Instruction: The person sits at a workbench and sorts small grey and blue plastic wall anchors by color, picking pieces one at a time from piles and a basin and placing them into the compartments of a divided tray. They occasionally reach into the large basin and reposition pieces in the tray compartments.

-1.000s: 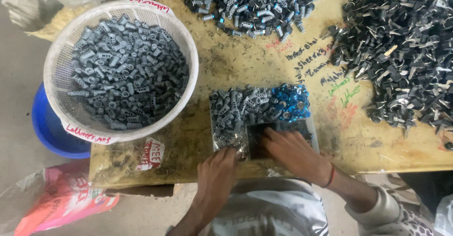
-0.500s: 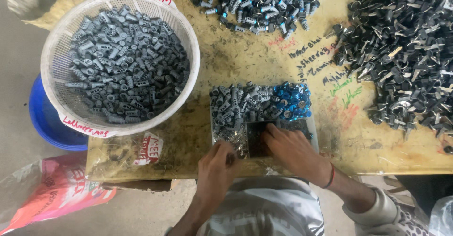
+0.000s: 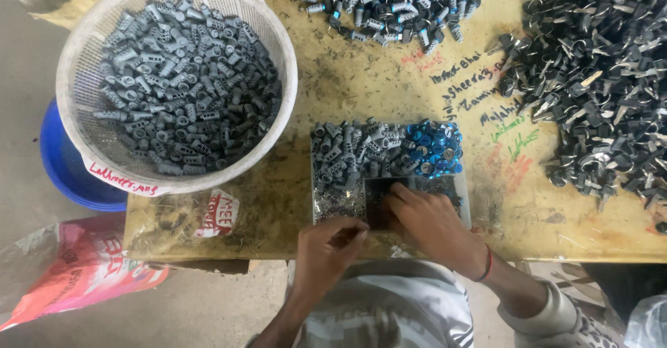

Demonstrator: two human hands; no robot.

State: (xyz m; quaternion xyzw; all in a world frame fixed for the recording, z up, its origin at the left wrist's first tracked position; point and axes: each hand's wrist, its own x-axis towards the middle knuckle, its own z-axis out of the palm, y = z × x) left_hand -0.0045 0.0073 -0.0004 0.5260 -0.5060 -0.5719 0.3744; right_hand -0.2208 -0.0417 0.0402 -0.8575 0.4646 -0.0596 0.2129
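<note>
Tray: shallow compartment tray [image 3: 464, 212] at the near edge of the workbench, directly in front of the person; both hands work at its near side.
Left hand: left hand [image 3: 326, 251] curled at the near-left corner of the tray, fingertips drawn together as if pinching something small; the item itself is too small to make out.
Right hand: right hand [image 3: 431, 226] lying over the near middle of the tray, fingers bent and close together, tips on a dark compartment [image 3: 377, 198]; whether it grips anything cannot be told. A red thread band [image 3: 485, 264] sits on the wrist.
Tray contents, near-left: fine small metal parts [image 3: 337, 202], kind not discernible.
Tray contents, far-left: grey plastic cylinders [image 3: 351, 150], heaped.
Tray contents, far-right: blue caps [image 3: 432, 148], heaped beside the grey ones.
Workbench: worn yellow-brown board [image 3: 333, 84], stained, with handwriting right of the tray.
Left of tray: white perforated basket [image 3: 83, 63] full of grey cylinders, overhanging the bench's left edge above a blue tub [image 3: 66, 171].
Floor, lower left: pink plastic bag [image 3: 83, 268].
Far centre: loose pile of grey-and-blue assembled pieces [image 3: 385, 4].
Far right: large heap of dark keys [image 3: 597, 77], well apart from the tray.
</note>
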